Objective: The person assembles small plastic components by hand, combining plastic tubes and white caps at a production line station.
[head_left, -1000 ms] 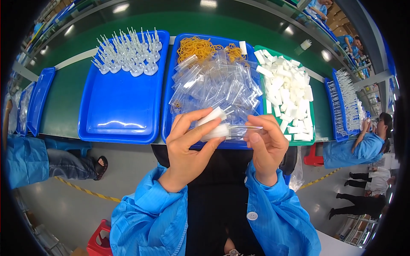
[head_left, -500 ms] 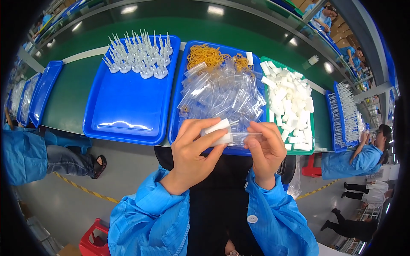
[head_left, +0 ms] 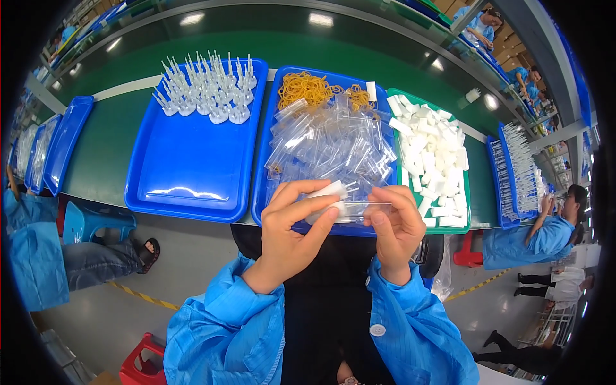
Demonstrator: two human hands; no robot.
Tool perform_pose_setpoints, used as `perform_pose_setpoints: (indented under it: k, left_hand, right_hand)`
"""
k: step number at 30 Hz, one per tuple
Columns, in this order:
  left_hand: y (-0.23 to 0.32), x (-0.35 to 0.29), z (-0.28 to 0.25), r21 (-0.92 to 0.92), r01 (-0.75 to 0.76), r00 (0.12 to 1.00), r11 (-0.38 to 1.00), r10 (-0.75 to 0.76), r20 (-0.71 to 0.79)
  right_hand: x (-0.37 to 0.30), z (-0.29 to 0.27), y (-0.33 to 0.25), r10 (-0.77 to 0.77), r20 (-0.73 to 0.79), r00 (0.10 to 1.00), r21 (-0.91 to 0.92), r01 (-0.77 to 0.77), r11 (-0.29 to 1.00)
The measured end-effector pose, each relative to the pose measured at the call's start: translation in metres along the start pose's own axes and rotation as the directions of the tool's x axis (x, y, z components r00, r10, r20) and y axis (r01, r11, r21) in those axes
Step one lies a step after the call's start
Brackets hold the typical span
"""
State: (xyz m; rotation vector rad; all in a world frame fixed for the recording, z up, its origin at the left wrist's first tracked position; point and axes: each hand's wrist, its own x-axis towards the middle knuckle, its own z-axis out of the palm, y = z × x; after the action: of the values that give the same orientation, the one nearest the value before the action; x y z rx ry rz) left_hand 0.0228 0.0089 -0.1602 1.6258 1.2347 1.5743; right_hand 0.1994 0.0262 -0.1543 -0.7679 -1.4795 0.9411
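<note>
In my left hand (head_left: 292, 221), between thumb and fingers, is a small white block (head_left: 331, 190); short pale prongs seem to stick out of its right side. My right hand (head_left: 399, 218) pinches the right end of a clear plastic sleeve (head_left: 359, 210), whose other end reaches the left fingers. Whether the block is inside the sleeve or against it, I cannot tell. Both hands are over the near edge of a blue tray (head_left: 258, 192). That tray holds a heap of clear plastic sleeves (head_left: 327, 141) and tan rubber bands (head_left: 308, 88) at the back.
To the right, a green tray (head_left: 467, 218) holds many white blocks (head_left: 433, 154). At left, another blue tray (head_left: 186, 160) carries white thin-stemmed pieces (head_left: 208, 93) at its far end. Co-workers sit on both sides; a red stool (head_left: 142, 362) stands at lower left.
Pale prongs now show at the right of the white block, and my left thumb has moved up against it. The sleeve is still between both hands. A seated person at left has shifted.
</note>
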Motion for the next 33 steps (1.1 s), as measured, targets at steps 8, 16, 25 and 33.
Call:
perform_pose_setpoints:
  k: [8, 16, 25, 33]
  left_hand:
    - [0.005, 0.003, 0.001, 0.105, -0.059, 0.998, 0.993, 0.061, -0.012]
    - [0.004, 0.001, -0.001, 0.132, -0.099, 0.995, 0.986, 0.094, 0.036]
    - [0.001, -0.004, 0.004, 0.259, -0.252, 0.968, 0.932, 0.241, 0.074]
    - [-0.002, -0.006, 0.014, 0.305, -0.363, 0.931, 0.88, 0.357, 0.077]
  right_hand:
    - [-0.001, -0.001, 0.003, -0.047, 0.026, 0.999, -0.06, 0.049, 0.997]
    - [0.0, 0.002, 0.0, 0.035, 0.015, 0.999, -0.163, -0.032, 0.986]
    - [0.0, 0.016, 0.002, -0.014, -0.092, 0.996, -0.161, -0.001, 0.987]
    - [0.003, 0.02, 0.004, -0.158, -0.022, 0.987, -0.438, 0.132, 0.889]
